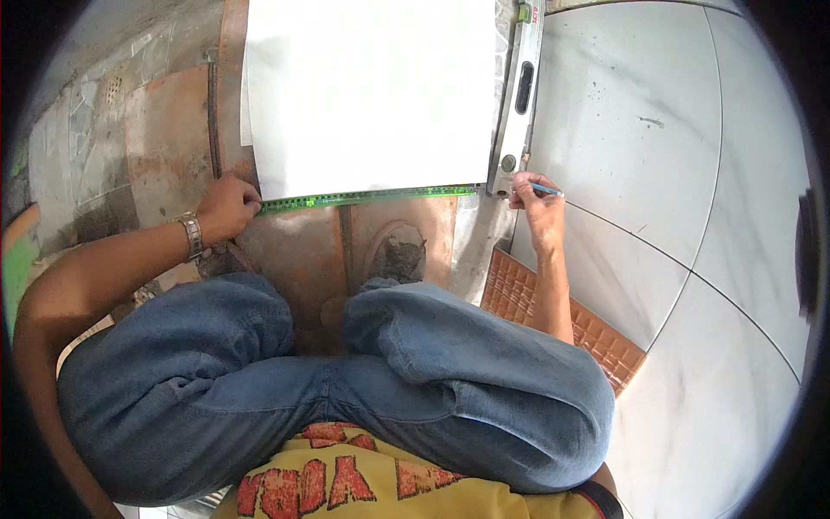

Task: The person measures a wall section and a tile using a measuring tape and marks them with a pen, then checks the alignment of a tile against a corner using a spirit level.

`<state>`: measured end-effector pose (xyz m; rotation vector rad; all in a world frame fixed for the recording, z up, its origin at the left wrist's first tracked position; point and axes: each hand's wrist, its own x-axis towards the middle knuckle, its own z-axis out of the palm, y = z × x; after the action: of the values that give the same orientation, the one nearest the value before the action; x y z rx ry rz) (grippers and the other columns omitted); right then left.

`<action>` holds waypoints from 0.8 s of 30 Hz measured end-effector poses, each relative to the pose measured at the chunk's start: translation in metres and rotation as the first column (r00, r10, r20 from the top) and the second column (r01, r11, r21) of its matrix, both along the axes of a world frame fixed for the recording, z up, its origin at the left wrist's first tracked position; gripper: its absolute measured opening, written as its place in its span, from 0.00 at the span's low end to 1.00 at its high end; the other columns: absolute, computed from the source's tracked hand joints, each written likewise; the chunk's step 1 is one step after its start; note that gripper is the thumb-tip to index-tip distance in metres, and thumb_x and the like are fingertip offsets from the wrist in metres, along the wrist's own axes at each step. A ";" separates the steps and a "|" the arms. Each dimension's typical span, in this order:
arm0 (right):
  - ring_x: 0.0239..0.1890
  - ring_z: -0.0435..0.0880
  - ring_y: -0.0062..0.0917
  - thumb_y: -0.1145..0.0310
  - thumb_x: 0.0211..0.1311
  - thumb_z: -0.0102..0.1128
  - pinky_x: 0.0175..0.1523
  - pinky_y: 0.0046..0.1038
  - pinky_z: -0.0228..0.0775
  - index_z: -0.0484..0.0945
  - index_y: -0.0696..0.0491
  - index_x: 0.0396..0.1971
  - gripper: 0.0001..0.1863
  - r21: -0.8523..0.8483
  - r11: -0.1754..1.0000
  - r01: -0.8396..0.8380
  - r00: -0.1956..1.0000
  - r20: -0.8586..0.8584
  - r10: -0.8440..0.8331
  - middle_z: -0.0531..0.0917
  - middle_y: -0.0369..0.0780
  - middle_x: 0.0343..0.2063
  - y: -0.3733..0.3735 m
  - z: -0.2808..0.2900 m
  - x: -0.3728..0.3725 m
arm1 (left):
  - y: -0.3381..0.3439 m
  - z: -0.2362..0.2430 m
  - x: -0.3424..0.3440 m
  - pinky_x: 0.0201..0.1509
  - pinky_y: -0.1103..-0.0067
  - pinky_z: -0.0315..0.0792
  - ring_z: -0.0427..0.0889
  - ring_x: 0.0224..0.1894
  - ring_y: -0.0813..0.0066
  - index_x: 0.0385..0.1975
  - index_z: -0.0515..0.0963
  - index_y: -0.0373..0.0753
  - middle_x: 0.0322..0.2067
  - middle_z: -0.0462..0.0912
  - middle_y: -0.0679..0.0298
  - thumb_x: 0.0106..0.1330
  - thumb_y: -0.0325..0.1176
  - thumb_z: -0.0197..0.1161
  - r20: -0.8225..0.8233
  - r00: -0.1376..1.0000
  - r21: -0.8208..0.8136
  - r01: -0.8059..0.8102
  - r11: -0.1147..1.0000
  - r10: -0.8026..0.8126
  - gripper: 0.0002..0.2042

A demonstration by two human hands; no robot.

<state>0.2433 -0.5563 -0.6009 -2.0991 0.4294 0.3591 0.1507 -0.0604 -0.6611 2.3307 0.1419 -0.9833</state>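
Note:
My left hand (pixel 230 204) grips the left end of a long green ruler (pixel 320 199), which lies along the near edge of a large white sheet or tile (pixel 367 95). The fingers are closed on it at the sheet's lower left corner. My right hand (pixel 538 201) holds a thin blue pencil or pen (pixel 548 189), just right of the ruler's right end, beside the bottom of a silver spirit level (pixel 515 121). The level stands lengthwise along the sheet's right side.
Large white marbled floor tiles (pixel 631 121) lie on the right. A brown ridged mat or panel (pixel 622 363) sits under my right forearm. Rusty, stained boards or plates (pixel 160 130) and broken flooring (pixel 86 138) lie on the left. My folded jeans-clad legs (pixel 467 363) fill the lower middle.

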 end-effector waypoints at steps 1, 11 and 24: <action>0.21 0.79 0.21 0.60 0.68 0.61 0.30 0.24 0.76 0.80 0.63 0.37 0.17 -0.037 0.999 -0.030 0.999 0.023 0.031 0.81 0.39 0.22 0.000 -0.003 -0.003 | 0.000 -0.003 0.002 0.45 0.66 0.78 0.86 0.34 0.56 0.34 0.87 0.34 0.33 0.86 0.48 0.57 0.31 0.65 0.002 1.000 0.000 0.004 1.000 -0.004 0.09; 0.31 0.85 0.25 0.62 0.67 0.64 0.36 0.26 0.81 0.80 0.62 0.43 0.17 0.172 0.968 0.182 0.975 0.093 -0.200 0.85 0.42 0.31 -0.007 -0.030 -0.023 | -0.001 0.009 0.006 0.46 0.68 0.78 0.86 0.36 0.57 0.34 0.86 0.34 0.32 0.87 0.50 0.57 0.31 0.66 0.065 0.998 -0.057 0.029 0.998 -0.025 0.09; 0.39 0.87 0.28 0.65 0.72 0.58 0.44 0.30 0.84 0.78 0.61 0.43 0.13 0.235 0.961 0.142 0.982 0.088 -0.167 0.85 0.43 0.36 0.014 -0.057 -0.034 | 0.004 -0.001 0.003 0.52 0.65 0.75 0.84 0.41 0.56 0.36 0.85 0.32 0.37 0.86 0.49 0.60 0.33 0.65 -0.032 0.999 -0.067 0.024 0.997 -0.026 0.11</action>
<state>0.2089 -0.5427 -0.6581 -1.8382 0.4628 0.1925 0.1540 -0.0562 -0.6620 2.2618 0.0921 -1.0237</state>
